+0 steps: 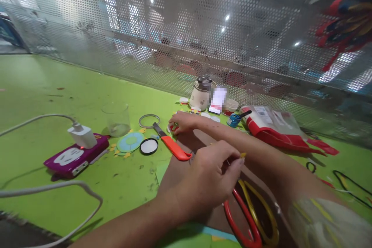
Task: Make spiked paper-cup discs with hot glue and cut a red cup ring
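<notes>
My left hand (207, 180) hovers over a brown sheet (186, 145), its fingers pinched on a thin yellow piece (243, 155). My right arm, in a pale patterned sleeve (325, 221), crosses behind it. At the sheet's far edge my right hand (183, 121) lies low on the green table (87, 89), fingers curled over a small red and white piece (172, 127). A red-handled utility knife (173, 147) lies just left of that hand. Red and yellow rings (251, 217) rest on the sheet below my left hand.
Left of the knife lie a metal ring (149, 121), a black-rimmed disc (148, 146), a blue-green paper circle (130, 141), a clear cup (116, 118) and a purple power strip (74, 157) with cables. Behind are a cream pot (200, 93), a blue paint bottle (234, 119), a red bag (274, 128) and a perforated screen (186, 38).
</notes>
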`<state>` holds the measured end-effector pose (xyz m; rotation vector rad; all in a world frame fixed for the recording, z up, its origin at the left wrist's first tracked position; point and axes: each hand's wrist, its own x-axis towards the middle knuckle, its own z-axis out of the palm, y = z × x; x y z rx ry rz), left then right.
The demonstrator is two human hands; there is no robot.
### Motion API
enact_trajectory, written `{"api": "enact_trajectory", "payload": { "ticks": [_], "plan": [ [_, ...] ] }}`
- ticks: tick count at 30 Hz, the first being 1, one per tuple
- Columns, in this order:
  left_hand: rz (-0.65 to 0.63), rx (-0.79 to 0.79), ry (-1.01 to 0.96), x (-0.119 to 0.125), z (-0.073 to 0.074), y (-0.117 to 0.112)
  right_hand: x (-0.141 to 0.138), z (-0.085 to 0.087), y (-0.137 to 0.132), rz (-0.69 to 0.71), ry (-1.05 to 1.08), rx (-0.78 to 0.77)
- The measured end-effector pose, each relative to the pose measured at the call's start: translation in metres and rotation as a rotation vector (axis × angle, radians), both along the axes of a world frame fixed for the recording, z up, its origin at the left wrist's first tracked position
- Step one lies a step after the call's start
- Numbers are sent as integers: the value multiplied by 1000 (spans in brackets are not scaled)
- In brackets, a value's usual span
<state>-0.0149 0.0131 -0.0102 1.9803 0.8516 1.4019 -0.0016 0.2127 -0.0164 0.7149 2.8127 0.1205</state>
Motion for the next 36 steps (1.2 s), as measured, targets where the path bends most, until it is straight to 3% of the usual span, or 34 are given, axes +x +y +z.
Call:
{"api": "enact_trajectory", "payload": {
  "ticks": [8,12,16,20,25,27,30,36],
  "plan": [
    [-28,39,-4,0,-1,-1,12,8,-19,12,113,73],
    [21,57,14,1,-2,0,11,13,-13,0,175,128],
    [17,-29,-4,-1,4,3,20,30,-3,-10,244,196],
    [56,-149,-210,-12,13,15,55,55,-18,-24,314,260],
    [312,-365,-630,-38,24,45,99,65,-73,-18,342,348],
    [266,-523,-823,-46,26,53,108,62,-94,-20,307,404],
    [184,-647,-816,-48,26,55,116,60,-115,-42,263,445],
    [-127,-845,-656,-31,28,41,124,59,-133,-70,210,479]
  ]
}}
